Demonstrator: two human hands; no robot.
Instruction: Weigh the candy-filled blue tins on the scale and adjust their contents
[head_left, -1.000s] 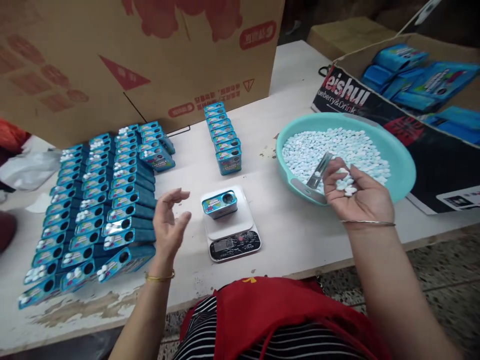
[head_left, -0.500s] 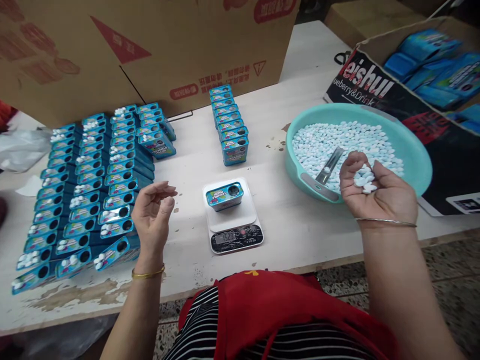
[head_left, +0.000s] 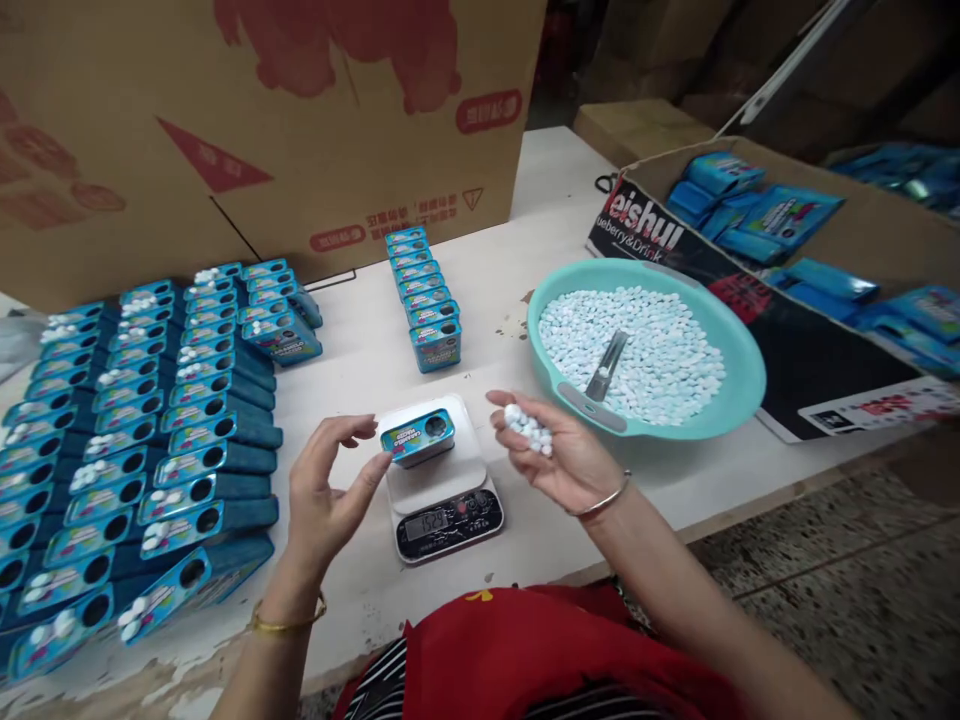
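A small blue tin (head_left: 409, 442) with a round dark hole in its top sits on a white kitchen scale (head_left: 471, 462) whose display is lit. Beside the tin's left end is my left hand (head_left: 330, 500), thumb and fingers apart and holding nothing; whether a fingertip touches the tin I cannot tell. My right hand (head_left: 574, 455), palm up between the scale and the basin, cups a small heap of white candies (head_left: 529, 430). More pale candies (head_left: 667, 350) fill much of the turquoise basin (head_left: 750, 375), where a metal scoop (head_left: 606, 368) lies on them.
Rows of blue tins (head_left: 221, 410) stand at the left, many with white candies on their lids. One short row of tins (head_left: 437, 345) stands behind the scale. A big cardboard box (head_left: 315, 140) backs the table. An open carton (head_left: 705, 255) at the right holds more blue tins.
My right hand has moved left with the candies, from the basin's front edge toward the scale. My left hand has come up to the tin. The camera view has shifted.
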